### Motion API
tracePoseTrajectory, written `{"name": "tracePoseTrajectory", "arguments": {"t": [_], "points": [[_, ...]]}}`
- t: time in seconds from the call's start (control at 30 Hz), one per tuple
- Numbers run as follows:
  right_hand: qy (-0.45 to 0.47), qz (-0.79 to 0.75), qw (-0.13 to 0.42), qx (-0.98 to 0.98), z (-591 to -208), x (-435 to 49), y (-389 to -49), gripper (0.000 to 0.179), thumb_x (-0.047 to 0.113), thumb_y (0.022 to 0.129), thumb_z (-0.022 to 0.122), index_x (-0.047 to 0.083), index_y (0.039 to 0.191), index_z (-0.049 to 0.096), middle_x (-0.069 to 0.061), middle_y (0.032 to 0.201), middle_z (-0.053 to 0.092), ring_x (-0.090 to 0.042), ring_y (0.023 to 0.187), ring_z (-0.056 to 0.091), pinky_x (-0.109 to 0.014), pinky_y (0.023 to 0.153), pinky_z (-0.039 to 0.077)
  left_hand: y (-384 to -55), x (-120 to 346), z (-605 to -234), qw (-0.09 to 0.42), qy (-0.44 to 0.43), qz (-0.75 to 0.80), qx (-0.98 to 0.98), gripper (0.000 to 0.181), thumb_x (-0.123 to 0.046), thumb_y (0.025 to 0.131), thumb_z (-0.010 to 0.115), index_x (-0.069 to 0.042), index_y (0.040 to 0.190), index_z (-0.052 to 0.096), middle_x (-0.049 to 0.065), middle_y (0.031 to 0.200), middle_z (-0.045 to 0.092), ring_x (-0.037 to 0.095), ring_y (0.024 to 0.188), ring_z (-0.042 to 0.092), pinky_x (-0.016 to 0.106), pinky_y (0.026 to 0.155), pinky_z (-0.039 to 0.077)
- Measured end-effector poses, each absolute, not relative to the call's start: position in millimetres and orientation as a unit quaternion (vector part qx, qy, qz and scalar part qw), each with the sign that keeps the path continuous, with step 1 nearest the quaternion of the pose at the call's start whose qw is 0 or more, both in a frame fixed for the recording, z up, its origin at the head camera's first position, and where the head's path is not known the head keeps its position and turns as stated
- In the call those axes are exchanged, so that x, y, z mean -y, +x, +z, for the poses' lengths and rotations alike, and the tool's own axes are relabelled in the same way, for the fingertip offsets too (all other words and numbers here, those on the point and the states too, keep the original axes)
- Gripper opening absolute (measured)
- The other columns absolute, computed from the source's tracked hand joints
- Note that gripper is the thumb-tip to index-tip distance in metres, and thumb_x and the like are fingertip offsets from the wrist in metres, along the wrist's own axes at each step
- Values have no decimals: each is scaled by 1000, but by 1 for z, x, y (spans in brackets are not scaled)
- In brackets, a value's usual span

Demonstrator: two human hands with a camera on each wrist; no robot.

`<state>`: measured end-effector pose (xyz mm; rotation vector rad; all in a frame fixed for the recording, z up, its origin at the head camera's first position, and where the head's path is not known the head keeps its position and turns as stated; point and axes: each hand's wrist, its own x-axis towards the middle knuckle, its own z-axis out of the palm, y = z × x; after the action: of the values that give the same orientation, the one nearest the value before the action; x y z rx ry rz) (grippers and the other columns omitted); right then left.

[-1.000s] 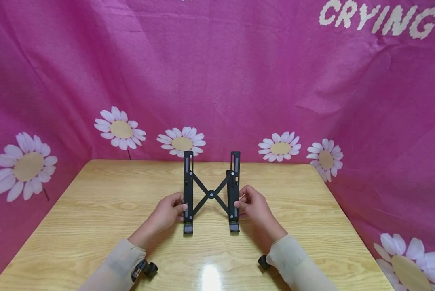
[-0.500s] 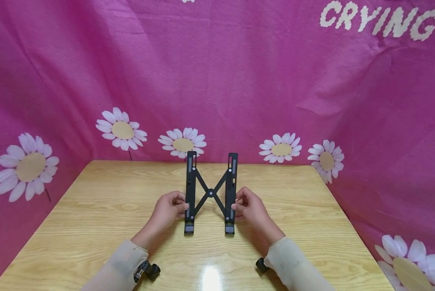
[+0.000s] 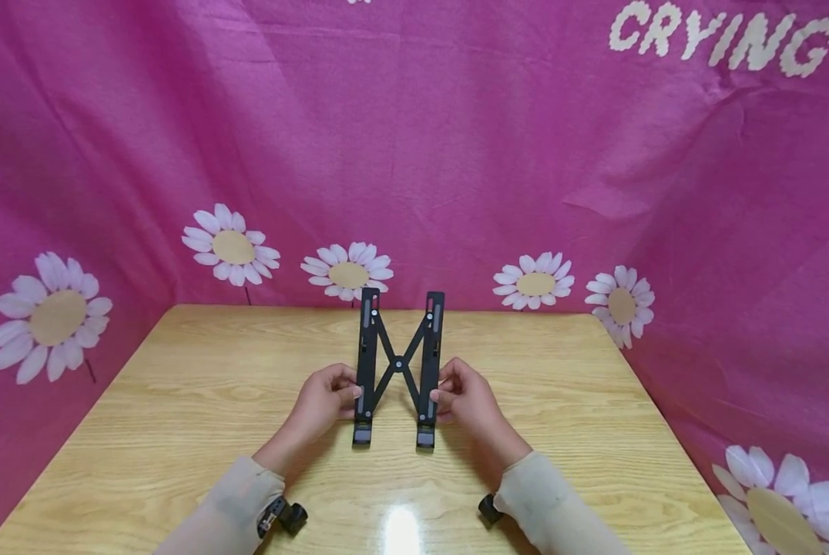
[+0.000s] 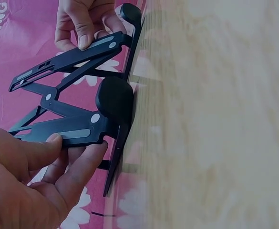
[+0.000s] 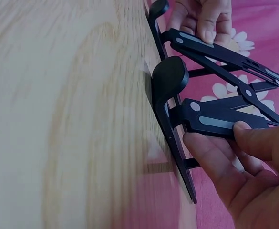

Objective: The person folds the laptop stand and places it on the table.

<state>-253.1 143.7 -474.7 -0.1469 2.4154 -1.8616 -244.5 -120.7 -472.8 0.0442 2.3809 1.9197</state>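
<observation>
A black folding laptop stand (image 3: 398, 364) stands on the table, its two long rails joined by crossed bars with a pivot in the middle. My left hand (image 3: 326, 397) pinches the left rail near its front end, thumb on top and fingers beneath, as the left wrist view shows on the rail's grey pad (image 4: 77, 134). On the other side my right hand (image 3: 468, 397) pinches the right rail the same way, its thumb by a grey pad (image 5: 215, 122). Upturned front hooks (image 5: 170, 76) face me. The rails sit fairly close together, slightly nearer at the back.
The light wooden table (image 3: 179, 401) carries the stand near its middle. Behind and at both sides hangs a pink cloth (image 3: 414, 154) with printed daisies, close to the table's edges. Each sleeve bears a small black wrist device (image 3: 293, 518).
The two rails have come closer together, and the crossed bars have narrowed. My right hand has moved left with its rail; my left hand has shifted slightly right.
</observation>
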Motion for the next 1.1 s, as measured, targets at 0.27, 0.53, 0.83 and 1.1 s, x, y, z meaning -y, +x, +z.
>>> {"name": "tracePoseTrajectory", "arguments": {"t": [0.27, 0.53, 0.83, 1.1], "points": [[-50, -603, 51, -795, -473, -136, -251, 18, -7, 95, 66, 3, 105, 56, -15, 87, 63, -25, 69, 71, -47, 63, 63, -242, 118, -473, 33, 13, 620, -783, 11, 3, 100, 60, -1, 105, 68, 13, 92, 62, 21, 81, 67, 41, 73, 64], [-62, -610, 54, -788, -473, -130, -251, 18, -9, 95, 65, 2, 106, 56, -16, 88, 64, -25, 68, 71, -47, 63, 63, -240, 115, -472, 42, 19, 626, -779, 8, 3, 98, 62, -1, 103, 67, 13, 93, 61, 21, 82, 66, 40, 73, 64], [-72, -599, 43, -796, -475, -127, -252, 18, -6, 94, 67, 3, 105, 57, -14, 84, 63, -23, 66, 70, -44, 59, 63, -238, 110, -472, 50, 25, 636, -770, 9, 4, 99, 61, 0, 104, 66, 14, 94, 61, 23, 83, 67, 42, 73, 64], [-84, -605, 46, -791, -475, -123, -249, 17, -7, 94, 67, 3, 104, 58, -14, 83, 63, -26, 68, 71, -47, 61, 63, -238, 101, -473, 61, 26, 645, -761, 7, 5, 99, 61, 2, 103, 66, 16, 93, 61, 22, 80, 69, 43, 72, 64]]}}
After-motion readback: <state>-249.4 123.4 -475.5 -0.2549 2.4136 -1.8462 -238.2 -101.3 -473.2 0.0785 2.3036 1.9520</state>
